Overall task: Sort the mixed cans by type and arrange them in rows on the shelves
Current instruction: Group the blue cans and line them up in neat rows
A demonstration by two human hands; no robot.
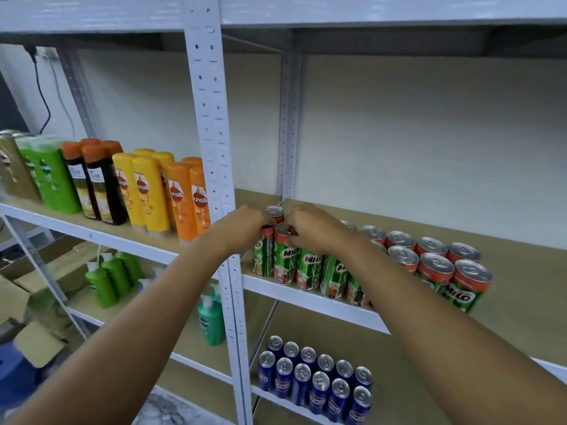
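Green Milo cans (435, 269) stand in rows on the tan middle shelf (521, 289), running from its left end toward the right. My left hand (245, 223) grips the top of the leftmost front Milo can (263, 256). My right hand (310, 227) closes over the top of the Milo can beside it (283, 262). One more can top (275, 211) shows behind my fingers. Blue cans (319, 381) stand in rows on the shelf below.
A white perforated upright (211, 118) splits the rack just left of my hands. Shampoo bottles (147, 191) line the left bay. Green pump bottles (110, 277) stand on the lower left shelf, with cardboard boxes (36, 286) behind. Bare shelf lies right of the Milo cans.
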